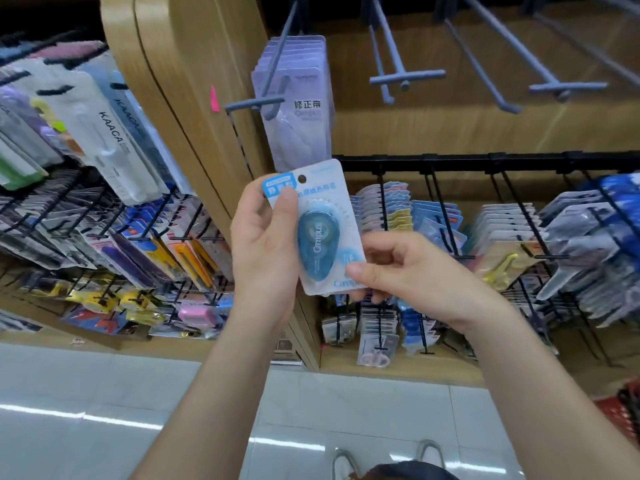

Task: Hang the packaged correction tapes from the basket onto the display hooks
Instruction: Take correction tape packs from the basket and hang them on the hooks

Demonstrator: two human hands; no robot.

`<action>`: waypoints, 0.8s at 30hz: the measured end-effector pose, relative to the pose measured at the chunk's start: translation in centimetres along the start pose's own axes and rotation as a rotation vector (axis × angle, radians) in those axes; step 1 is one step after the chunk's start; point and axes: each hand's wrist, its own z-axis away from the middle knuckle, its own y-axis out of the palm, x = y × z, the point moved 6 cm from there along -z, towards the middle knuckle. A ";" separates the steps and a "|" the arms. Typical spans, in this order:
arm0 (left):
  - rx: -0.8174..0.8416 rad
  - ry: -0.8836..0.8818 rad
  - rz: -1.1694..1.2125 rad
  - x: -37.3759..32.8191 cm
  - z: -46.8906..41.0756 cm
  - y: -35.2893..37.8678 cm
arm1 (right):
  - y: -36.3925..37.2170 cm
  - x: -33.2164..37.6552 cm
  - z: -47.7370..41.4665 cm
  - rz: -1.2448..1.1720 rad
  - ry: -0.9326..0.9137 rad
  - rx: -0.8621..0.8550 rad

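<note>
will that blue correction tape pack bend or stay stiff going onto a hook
Probably stiff: the blue correction tape pack is flat though the left hand and right hand pinch only its edges. Likely light, since fingertips carry it. Its glossy front may be slippery.

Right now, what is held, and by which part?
A blue packaged correction tape: left hand pinches its upper left edge, right hand its lower right corner.

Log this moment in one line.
stage: pre-hang; left hand: grips blue correction tape blister pack top; right hand: pinches its bottom; empty grey hook: above
</note>
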 end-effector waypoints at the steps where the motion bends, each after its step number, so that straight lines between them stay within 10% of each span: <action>1: 0.030 0.003 0.023 0.3 0.1 0.8 | -0.3 -0.5 0.5 0.015 0.003 -0.050; 14: 0.468 -0.045 -0.070 5.0 3.9 15.7 | -9.8 -8.5 13.0 -0.245 0.042 -0.845; 24: 0.583 0.006 0.021 2.7 8.2 29.6 | -19.7 -8.7 20.3 -0.451 -0.106 -1.029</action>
